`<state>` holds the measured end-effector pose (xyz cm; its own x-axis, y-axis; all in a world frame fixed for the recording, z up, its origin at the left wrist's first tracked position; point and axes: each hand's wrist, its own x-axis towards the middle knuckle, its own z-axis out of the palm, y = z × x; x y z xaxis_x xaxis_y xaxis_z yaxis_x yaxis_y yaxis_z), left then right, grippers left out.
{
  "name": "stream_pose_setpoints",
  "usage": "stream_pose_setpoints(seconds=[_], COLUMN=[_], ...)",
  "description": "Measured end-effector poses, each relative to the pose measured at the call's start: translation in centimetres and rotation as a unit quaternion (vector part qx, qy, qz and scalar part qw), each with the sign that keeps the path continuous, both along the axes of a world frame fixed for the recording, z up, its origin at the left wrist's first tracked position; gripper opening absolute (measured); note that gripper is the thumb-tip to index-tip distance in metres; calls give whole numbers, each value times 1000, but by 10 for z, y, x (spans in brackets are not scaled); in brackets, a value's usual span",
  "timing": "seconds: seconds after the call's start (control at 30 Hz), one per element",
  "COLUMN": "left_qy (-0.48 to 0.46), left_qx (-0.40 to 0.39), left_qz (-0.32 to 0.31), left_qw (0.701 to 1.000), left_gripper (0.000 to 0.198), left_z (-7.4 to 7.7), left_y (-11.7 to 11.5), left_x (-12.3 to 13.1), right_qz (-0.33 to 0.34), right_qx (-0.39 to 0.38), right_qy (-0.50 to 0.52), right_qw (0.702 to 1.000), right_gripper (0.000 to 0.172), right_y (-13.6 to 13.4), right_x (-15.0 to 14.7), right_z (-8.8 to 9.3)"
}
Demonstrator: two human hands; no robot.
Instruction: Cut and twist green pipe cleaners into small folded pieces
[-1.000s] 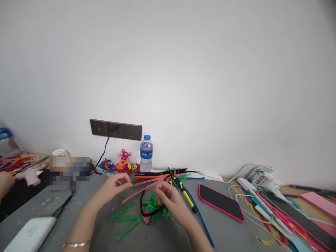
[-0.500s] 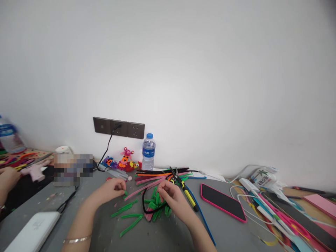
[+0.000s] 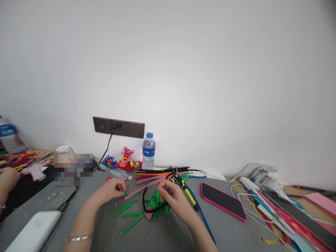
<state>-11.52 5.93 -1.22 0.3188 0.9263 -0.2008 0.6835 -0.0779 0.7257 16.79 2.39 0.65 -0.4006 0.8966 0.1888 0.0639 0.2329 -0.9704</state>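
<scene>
My left hand [image 3: 114, 189] is closed in a pinch just above the grey table, with a short green pipe cleaner piece [image 3: 126, 194] at its fingertips. Fingers curled, my right hand [image 3: 173, 196] is closed on a bundle of looped green pipe cleaners [image 3: 156, 200]; its fingers partly hide the grip. A black pipe cleaner [image 3: 144, 201] curves around the bundle's left side and runs under that hand. Some pink shows beneath the bundle. Below my left hand lie green pieces [image 3: 124, 208] and a bent green pipe cleaner [image 3: 136, 223].
Behind my hands are assorted pipe cleaners [image 3: 149, 177], yellow-and-black pliers [image 3: 189, 196] and a water bottle [image 3: 148, 152]. A pink-cased phone [image 3: 223, 202] lies to the right, a white power bank [image 3: 34, 231] to the left. Another person's hand [image 3: 9, 178] shows at far left.
Almost nothing differs. Both hands keep their places and their closed fingers, and the view has shifted only slightly.
</scene>
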Motion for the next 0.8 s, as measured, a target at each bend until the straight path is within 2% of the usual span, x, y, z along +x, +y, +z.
stream_pose_setpoints(seconds=[0.5, 0.8], left_qy=[0, 18], left_qx=[-11, -86], left_qz=[-4, -37], left_qw=[1000, 995], left_gripper=[16, 13], left_z=[8, 6], left_y=[-5, -10], left_x=[2, 6], right_qz=[-2, -2], right_qx=[8, 7], right_qy=[-14, -15], right_qw=[1000, 1000], right_gripper=[28, 28], right_y=[0, -1], right_x=[1, 0], right_z=[-1, -1])
